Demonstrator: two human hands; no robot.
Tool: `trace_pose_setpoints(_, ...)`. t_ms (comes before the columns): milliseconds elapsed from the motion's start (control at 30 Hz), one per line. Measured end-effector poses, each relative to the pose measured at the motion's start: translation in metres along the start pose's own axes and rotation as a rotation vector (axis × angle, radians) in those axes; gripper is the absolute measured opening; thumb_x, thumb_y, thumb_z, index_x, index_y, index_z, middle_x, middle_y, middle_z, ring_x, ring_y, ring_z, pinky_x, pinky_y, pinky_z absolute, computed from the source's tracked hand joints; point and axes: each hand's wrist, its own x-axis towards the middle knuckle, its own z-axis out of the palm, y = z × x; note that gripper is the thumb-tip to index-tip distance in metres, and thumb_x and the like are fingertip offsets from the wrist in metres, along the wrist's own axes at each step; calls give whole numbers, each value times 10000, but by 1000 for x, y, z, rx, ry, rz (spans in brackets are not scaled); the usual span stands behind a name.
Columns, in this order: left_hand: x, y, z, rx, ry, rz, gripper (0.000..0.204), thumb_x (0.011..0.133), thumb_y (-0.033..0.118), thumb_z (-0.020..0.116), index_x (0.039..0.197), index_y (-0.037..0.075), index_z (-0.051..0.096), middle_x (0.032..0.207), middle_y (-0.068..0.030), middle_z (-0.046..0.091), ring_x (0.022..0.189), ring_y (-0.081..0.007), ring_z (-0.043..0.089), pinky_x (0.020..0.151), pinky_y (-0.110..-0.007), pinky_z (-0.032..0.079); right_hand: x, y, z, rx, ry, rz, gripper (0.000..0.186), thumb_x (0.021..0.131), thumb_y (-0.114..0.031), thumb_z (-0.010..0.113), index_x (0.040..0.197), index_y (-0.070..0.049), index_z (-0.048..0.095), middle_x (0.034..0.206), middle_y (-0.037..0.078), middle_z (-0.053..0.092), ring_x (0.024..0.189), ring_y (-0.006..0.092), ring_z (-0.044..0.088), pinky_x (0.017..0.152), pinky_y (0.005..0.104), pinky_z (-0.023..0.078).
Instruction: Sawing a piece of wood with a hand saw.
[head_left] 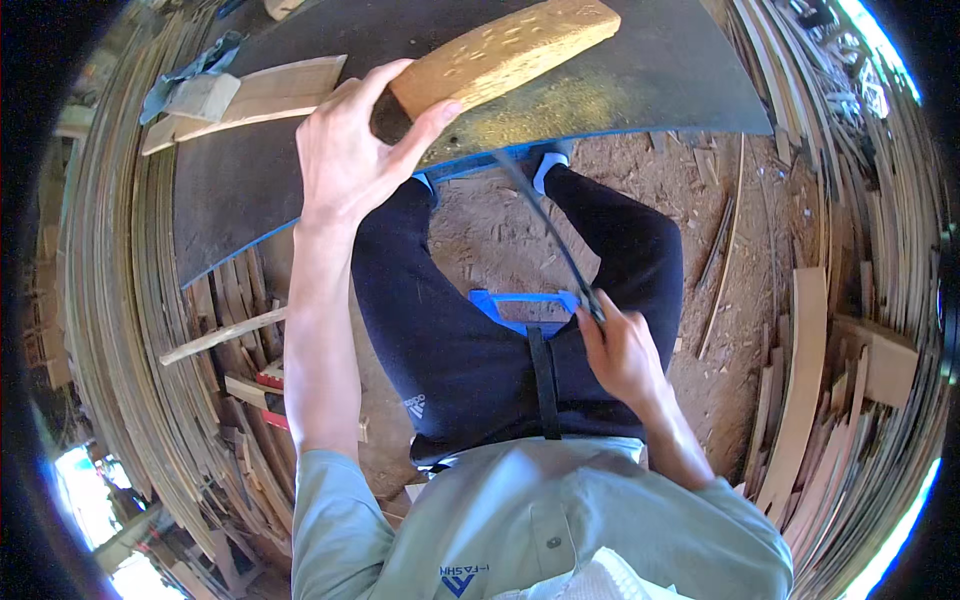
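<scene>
My left hand (345, 150) grips the near left end of a yellowish wooden block (505, 58), its thumb on the near side. The block is long and slightly curved, with pale nicks across its face, and lies tilted over the dark tabletop (690, 85). Closed round the handle end of a long thin dark file (548, 225) is my right hand (625, 350), low above my right thigh. The file points up and left, its tip near the table's blue edge, apart from the block. Yellow wood dust (560, 108) lies on the table below the block.
On the table's left side lie a curved pale board (290, 88), a small wood block (203, 97) and a bluish cloth (190, 68). Strips of wood (110, 250) line the left; more boards (800, 380) stand right. A blue frame (525, 298) shows between my legs.
</scene>
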Motion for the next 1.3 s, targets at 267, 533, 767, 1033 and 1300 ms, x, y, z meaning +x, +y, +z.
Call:
trace_pose_setpoints(267, 0, -5, 1, -115, -36, -56, 627, 783, 537, 932, 1258, 161, 768, 927, -96, 733, 814, -235, 740, 719, -369, 595, 37, -25, -21, -1, 138, -96, 181, 1042, -138, 661, 1085, 34, 625, 701, 271, 646, 643, 460, 683, 527, 499, 504)
trace_pose_setpoints(533, 1, -7, -3, -147, -81, -70, 586, 747, 398, 977, 1221, 119, 777, 932, -90, 706, 874, -230, 727, 790, -375, 581, 125, -71, 17, -42, 249, -280, 258, 1084, -216, 620, 982, 18, 589, 607, 264, 577, 589, 479, 630, 524, 534, 468)
trace_pose_setpoints(767, 0, -10, -2, -277, -90, -84, 562, 754, 340, 978, 1212, 83, 776, 922, -89, 715, 857, -209, 715, 783, -362, 568, 142, -80, 18, -49, 241, -294, 306, 1089, -288, 588, 961, -15, 538, 605, 264, 628, 583, 493, 661, 553, 583, 541)
trace_pose_setpoints(1033, 0, -12, -1, -287, -133, -108, 556, 746, 326, 988, 1196, 74, 782, 931, -86, 735, 862, -191, 723, 782, -343, 566, 143, -89, 19, -145, 243, -221, 274, 1083, -264, 595, 980, -13, 555, 607, 252, 628, 595, 476, 672, 550, 559, 543)
trace_pose_setpoints(1300, 3, -10, 2, -275, -108, -110, 541, 771, 342, 978, 1201, 76, 782, 922, -84, 748, 847, -171, 730, 770, -330, 573, 142, -92, 17, -212, 259, -174, 259, 1076, -255, 607, 981, -20, 554, 585, 238, 618, 575, 462, 674, 525, 549, 544)
